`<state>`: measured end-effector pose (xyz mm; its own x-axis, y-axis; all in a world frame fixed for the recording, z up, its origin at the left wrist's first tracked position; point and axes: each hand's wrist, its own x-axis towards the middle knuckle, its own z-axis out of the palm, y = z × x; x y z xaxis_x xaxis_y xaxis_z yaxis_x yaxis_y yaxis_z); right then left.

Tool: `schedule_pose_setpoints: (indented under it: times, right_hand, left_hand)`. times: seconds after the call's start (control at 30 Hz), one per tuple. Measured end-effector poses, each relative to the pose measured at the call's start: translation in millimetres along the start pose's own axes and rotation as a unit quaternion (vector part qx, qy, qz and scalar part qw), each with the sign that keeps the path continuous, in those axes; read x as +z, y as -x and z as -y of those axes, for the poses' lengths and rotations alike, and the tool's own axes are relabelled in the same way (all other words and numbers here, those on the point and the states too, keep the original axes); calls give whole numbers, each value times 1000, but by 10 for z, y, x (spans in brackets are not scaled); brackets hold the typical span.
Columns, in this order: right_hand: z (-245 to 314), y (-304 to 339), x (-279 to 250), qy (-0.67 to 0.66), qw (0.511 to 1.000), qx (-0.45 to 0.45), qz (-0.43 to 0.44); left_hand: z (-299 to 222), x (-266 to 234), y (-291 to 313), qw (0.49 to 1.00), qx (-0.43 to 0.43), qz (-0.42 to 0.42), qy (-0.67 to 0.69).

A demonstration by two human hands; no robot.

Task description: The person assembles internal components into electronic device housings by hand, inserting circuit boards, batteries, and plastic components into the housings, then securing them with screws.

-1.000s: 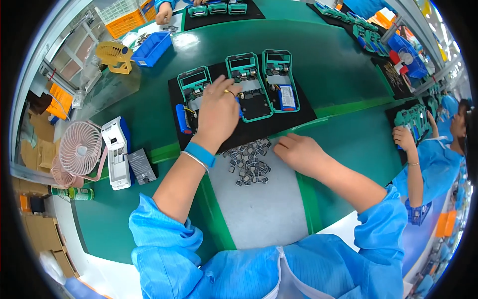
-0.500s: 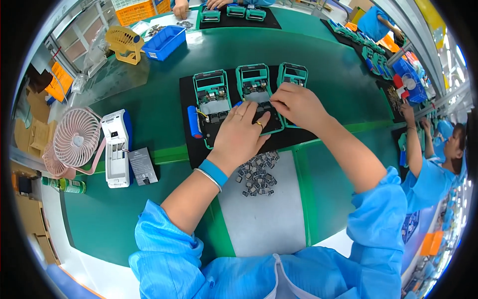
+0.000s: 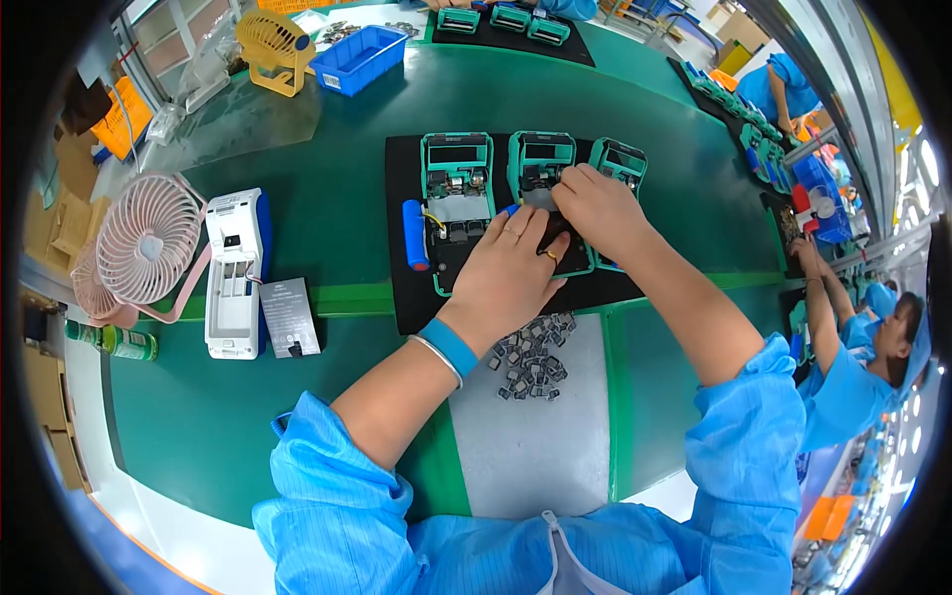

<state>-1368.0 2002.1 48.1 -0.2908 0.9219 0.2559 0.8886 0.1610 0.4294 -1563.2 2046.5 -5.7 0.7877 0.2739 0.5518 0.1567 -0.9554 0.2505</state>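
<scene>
Three teal-framed device housings lie in a row: a left one (image 3: 457, 157), a middle one (image 3: 541, 149) and a right one (image 3: 623, 159). My left hand (image 3: 506, 260) rests over the lower part of the middle housing, its fingers bent and pressed onto it. Against the same housing, my right hand (image 3: 603, 210) has thumb and fingers pinched together; whatever sits between those fingertips is hidden. A blue cylindrical battery (image 3: 415, 236) with a yellow wire lies beside the left housing. Closer to me, small dark metal-faced parts (image 3: 533, 365) form a loose pile on a grey strip (image 3: 526, 446).
A black mat (image 3: 407, 297) lies under the housings on the green table (image 3: 347, 208). Leftward are a white device shell (image 3: 233, 332), a grey flat pack (image 3: 290, 322), a pink fan (image 3: 149, 248) and green bottles (image 3: 129, 343). Beyond stand a blue bin (image 3: 359, 64) and yellow fan (image 3: 273, 50). Co-workers sit nearby.
The whole view has shifted slightly, so the housings appear farther right. My right fingertips have moved a little left over the middle housing, closer to my left hand, which still rests there.
</scene>
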Motion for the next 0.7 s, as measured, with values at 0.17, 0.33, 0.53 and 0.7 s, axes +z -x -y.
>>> schedule_pose_setpoints:
  times: [0.17, 0.33, 0.53, 0.7]
  right_hand:
    - [-21, -115, -48, -2, 999, -13, 32]
    - [-70, -177, -99, 10, 997, 36, 64]
    - [80, 15, -243, -47, 993, 110, -23]
    - [735, 697, -665, -360, 918, 167, 8]
  left_hand:
    - [10, -18, 5, 1000, -4, 19, 1]
    - [-19, -28, -3, 1000, 0, 11, -3]
    - [-12, -8, -63, 1000, 14, -12, 8]
    - [32, 23, 3, 1000, 2, -7, -19]
